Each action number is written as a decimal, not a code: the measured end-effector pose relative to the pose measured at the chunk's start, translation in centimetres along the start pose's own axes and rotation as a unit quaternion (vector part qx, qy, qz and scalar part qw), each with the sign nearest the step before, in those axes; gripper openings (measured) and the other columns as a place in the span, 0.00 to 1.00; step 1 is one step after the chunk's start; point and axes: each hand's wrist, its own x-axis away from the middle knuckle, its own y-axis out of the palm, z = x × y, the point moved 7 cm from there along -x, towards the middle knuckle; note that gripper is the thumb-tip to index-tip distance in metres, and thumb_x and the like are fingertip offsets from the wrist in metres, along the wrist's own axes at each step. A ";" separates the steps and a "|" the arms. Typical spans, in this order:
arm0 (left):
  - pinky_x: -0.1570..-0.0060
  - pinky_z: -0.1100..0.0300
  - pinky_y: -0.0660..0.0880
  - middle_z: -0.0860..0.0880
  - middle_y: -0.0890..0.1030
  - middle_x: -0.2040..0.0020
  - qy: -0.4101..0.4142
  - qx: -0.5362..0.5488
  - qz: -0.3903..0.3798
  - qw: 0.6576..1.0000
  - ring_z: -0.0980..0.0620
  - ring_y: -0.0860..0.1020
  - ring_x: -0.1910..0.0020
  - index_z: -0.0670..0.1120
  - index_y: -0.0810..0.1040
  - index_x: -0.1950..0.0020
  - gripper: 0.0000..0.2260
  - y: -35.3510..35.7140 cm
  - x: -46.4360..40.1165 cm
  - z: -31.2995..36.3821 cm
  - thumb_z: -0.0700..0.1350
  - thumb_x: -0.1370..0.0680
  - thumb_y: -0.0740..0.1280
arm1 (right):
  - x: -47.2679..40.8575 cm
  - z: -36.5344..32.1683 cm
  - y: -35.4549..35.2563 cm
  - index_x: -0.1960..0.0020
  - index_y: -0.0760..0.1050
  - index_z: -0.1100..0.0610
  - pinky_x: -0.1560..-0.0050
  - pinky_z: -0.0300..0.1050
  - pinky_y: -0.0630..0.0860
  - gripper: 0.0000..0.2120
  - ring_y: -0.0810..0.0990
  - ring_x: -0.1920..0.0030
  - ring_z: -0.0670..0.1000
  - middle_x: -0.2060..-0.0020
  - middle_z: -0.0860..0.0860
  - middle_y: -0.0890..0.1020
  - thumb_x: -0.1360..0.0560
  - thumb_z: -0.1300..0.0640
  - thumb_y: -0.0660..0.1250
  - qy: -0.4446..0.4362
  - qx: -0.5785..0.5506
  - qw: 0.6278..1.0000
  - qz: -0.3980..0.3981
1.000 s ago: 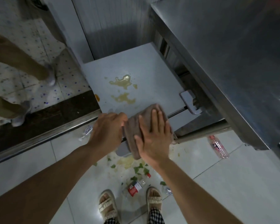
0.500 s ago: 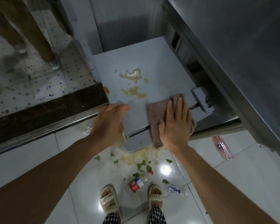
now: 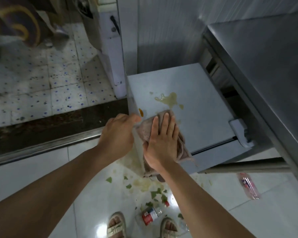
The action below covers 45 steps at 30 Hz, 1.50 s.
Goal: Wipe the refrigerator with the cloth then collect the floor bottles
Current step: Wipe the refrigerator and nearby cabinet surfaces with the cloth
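Note:
A white refrigerator (image 3: 201,115) stands low below me, its top smeared with a yellowish spill (image 3: 169,98). My right hand (image 3: 162,141) lies flat, fingers straight, pressing a brown cloth (image 3: 181,148) onto the near left part of that top, just below the spill. My left hand (image 3: 118,134) curls over the refrigerator's left edge beside the cloth. On the floor lie a clear bottle with a red label (image 3: 150,215) between my sandals and a pink-labelled bottle (image 3: 248,185) to the right.
A steel counter (image 3: 265,66) overhangs the refrigerator on the right. Green scraps and a wet patch (image 3: 144,182) litter the white floor tiles. A dark threshold (image 3: 50,127) separates a speckled tile floor on the left, where another person's legs (image 3: 17,19) stand.
My right hand has slid the cloth leftward and farther up the refrigerator top, toward the spill. My left hand stayed on the left edge. The view has tilted upward.

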 end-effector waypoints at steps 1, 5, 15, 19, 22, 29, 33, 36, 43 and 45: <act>0.46 0.50 0.72 0.44 0.79 0.48 0.002 0.000 0.001 1.000 0.43 0.75 0.45 0.45 0.74 0.40 0.20 -0.1 -0.1 -0.1 0.33 0.31 0.65 | -1.0 -0.1 -0.2 0.24 0.38 0.62 0.26 0.61 0.36 0.40 0.33 0.26 0.65 0.26 0.65 0.37 0.23 0.43 0.54 -0.008 0.006 1.000 -0.004; 0.47 0.52 0.71 0.44 0.79 0.48 -0.014 0.010 -0.001 1.000 0.43 0.75 0.46 0.44 0.74 0.40 0.20 0.1 -0.2 -0.5 0.33 0.31 0.64 | -0.9 0.1 -0.8 0.23 0.41 0.60 0.27 0.55 0.33 0.36 0.34 0.25 0.62 0.25 0.63 0.39 0.21 0.42 0.50 -0.057 -0.012 0.998 0.004; 0.44 0.53 0.70 0.45 0.78 0.44 -0.027 0.018 0.008 0.999 0.45 0.74 0.43 0.45 0.72 0.37 0.21 -0.5 -2.8 -1.0 0.34 0.30 0.64 | -1.1 0.5 -0.8 0.22 0.44 0.55 0.25 0.56 0.39 0.34 0.35 0.24 0.58 0.23 0.58 0.40 0.22 0.38 0.43 -0.060 -0.008 0.998 0.015; 0.49 0.52 0.71 0.43 0.79 0.47 -0.030 0.022 0.048 0.998 0.44 0.74 0.46 0.42 0.74 0.40 0.17 -0.9 -3.5 -0.9 0.35 0.29 0.64 | -7.2 -0.4 -1.6 0.22 0.40 0.53 0.25 0.54 0.35 0.33 0.32 0.25 0.55 0.24 0.56 0.37 0.21 0.38 0.44 -0.102 -0.005 0.995 -0.001; 0.48 0.53 0.70 0.45 0.77 0.46 -0.032 0.024 0.057 0.998 0.45 0.73 0.46 0.43 0.74 0.41 0.18 -0.3 -3.8 -0.4 0.33 0.30 0.63 | -7.3 0.8 -1.4 0.22 0.42 0.54 0.25 0.53 0.37 0.33 0.33 0.25 0.52 0.23 0.54 0.38 0.22 0.39 0.40 -0.128 -0.013 0.992 0.014; 0.43 0.55 0.67 0.49 0.76 0.42 0.003 0.001 0.006 1.000 0.47 0.72 0.42 0.47 0.73 0.40 0.21 2.7 -5.2 2.4 0.32 0.31 0.62 | -10.7 11.9 -3.1 0.22 0.43 0.56 0.24 0.52 0.42 0.33 0.42 0.23 0.53 0.23 0.55 0.44 0.23 0.41 0.35 -0.005 0.044 0.998 0.033; 0.40 0.58 0.64 0.50 0.77 0.41 0.013 -0.023 -0.023 0.999 0.47 0.73 0.40 0.48 0.73 0.38 0.23 4.1 -5.8 3.1 0.33 0.31 0.62 | -9.8 10.9 -3.4 0.23 0.46 0.59 0.24 0.55 0.43 0.31 0.44 0.23 0.59 0.23 0.60 0.47 0.21 0.44 0.39 0.008 0.029 0.998 0.054; 0.41 0.58 0.62 0.50 0.78 0.42 -0.004 -0.047 -0.007 0.999 0.48 0.73 0.41 0.49 0.74 0.39 0.22 4.4 -6.1 3.5 0.34 0.31 0.63 | -5.5 8.1 -3.1 0.24 0.57 0.60 0.26 0.55 0.48 0.28 0.53 0.25 0.62 0.25 0.62 0.57 0.20 0.47 0.47 -0.086 -0.021 0.993 0.078; 0.41 0.58 0.61 0.50 0.78 0.41 0.015 -0.054 -0.003 0.998 0.47 0.73 0.41 0.49 0.74 0.39 0.22 5.5 -9.2 5.7 0.34 0.31 0.63 | -8.6 19.0 -3.7 0.23 0.45 0.59 0.25 0.54 0.47 0.31 0.47 0.23 0.59 0.23 0.60 0.48 0.20 0.43 0.42 0.061 0.017 0.996 0.056; 0.39 0.58 0.60 0.51 0.77 0.38 0.023 -0.055 -0.003 0.998 0.48 0.71 0.38 0.49 0.74 0.38 0.22 6.1 -9.9 6.4 0.34 0.30 0.63 | -10.4 20.6 -3.6 0.22 0.43 0.58 0.26 0.56 0.49 0.33 0.47 0.24 0.59 0.23 0.59 0.47 0.21 0.40 0.41 0.095 0.024 0.995 0.036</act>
